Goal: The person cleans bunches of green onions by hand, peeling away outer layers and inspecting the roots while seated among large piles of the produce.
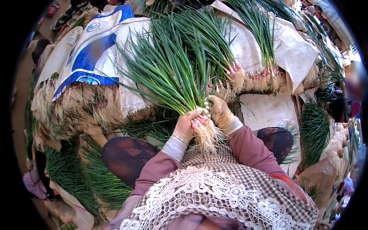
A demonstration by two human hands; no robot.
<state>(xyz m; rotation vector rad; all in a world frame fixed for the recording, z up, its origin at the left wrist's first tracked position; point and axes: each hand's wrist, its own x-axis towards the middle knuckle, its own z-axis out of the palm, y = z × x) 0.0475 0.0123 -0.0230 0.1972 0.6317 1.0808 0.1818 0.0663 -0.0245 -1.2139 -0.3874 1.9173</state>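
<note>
Left hand (186, 126) fingers wrapped around spring onion bunch (172, 76) above its roots; right hand (219, 111) half hidden behind, grip unclear.

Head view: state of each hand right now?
Left hand: closed around the bunch of green onions near its roots.
Right hand: gloved, closed on the same bunch from the other side.

Ground (19, 115) mostly hidden: white sacks (268, 111) spread on it, blue & white sack (92, 57) w/ rooty onion bundles (84, 103), loose green onion heaps (314, 132) at sides.
</note>
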